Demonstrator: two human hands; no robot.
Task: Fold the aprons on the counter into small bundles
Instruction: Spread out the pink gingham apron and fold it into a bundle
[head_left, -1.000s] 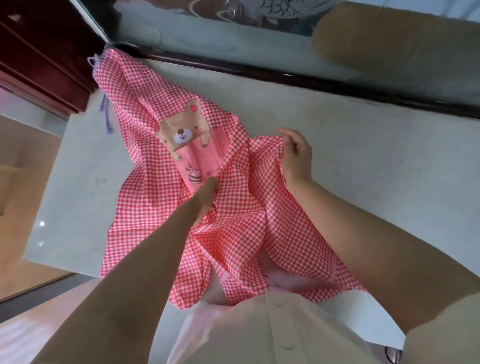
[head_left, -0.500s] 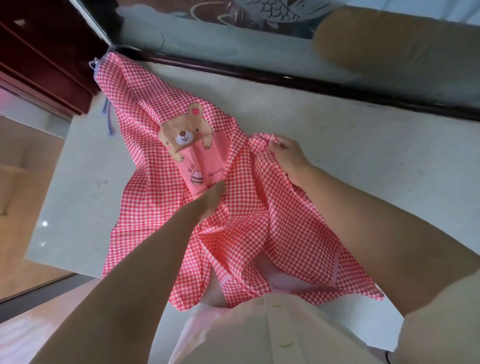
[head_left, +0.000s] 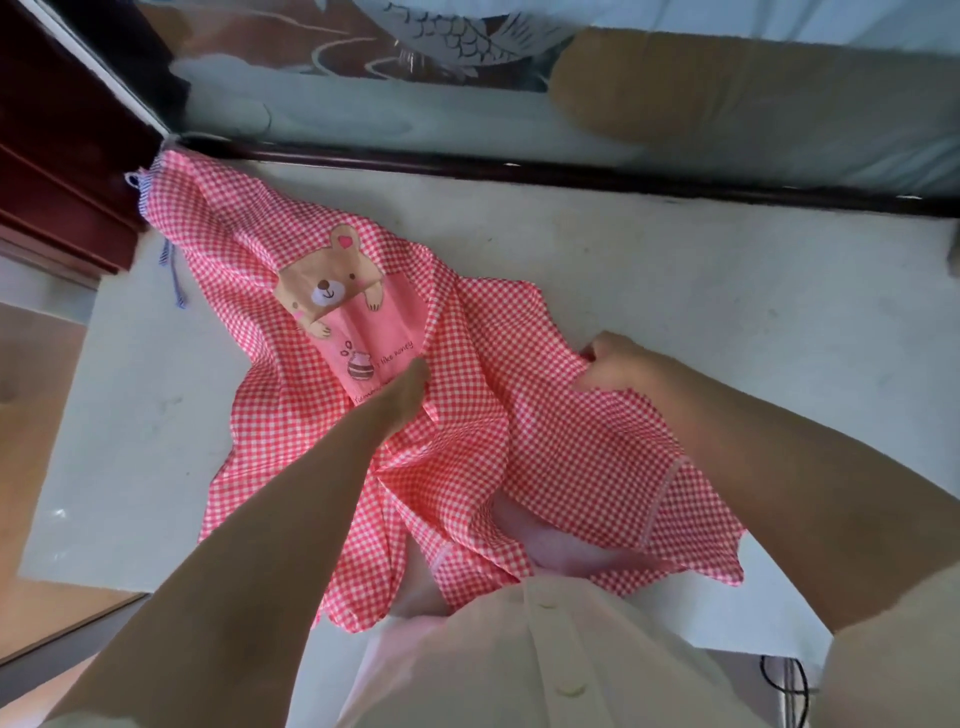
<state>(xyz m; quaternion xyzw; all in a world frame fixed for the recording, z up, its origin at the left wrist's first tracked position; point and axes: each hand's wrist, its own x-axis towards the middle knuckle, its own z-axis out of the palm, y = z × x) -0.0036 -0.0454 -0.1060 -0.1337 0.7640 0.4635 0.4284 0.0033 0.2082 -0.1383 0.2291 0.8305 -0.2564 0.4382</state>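
Note:
A pink-and-white checked apron (head_left: 249, 395) with a bear picture on its pocket lies crumpled on the pale counter (head_left: 675, 291). Its top reaches the counter's far left corner, and its lower part hangs over the near edge against my body. My left hand (head_left: 402, 392) rests on the cloth just below the pocket, fingers hidden in a fold. My right hand (head_left: 615, 364) grips the apron's right edge, lifted slightly off the counter.
A dark wooden rail (head_left: 571, 171) borders the counter's far side below a frosted glass panel (head_left: 467, 78). Dark red wooden furniture (head_left: 62, 156) stands at the far left. The counter drops off at its left edge (head_left: 57, 441). Blue-striped ties (head_left: 174, 280) trail from the apron's top.
My right hand has pulled the apron's right edge outward to the right, spreading the cloth wider. My left hand has stayed on the cloth below the pocket.

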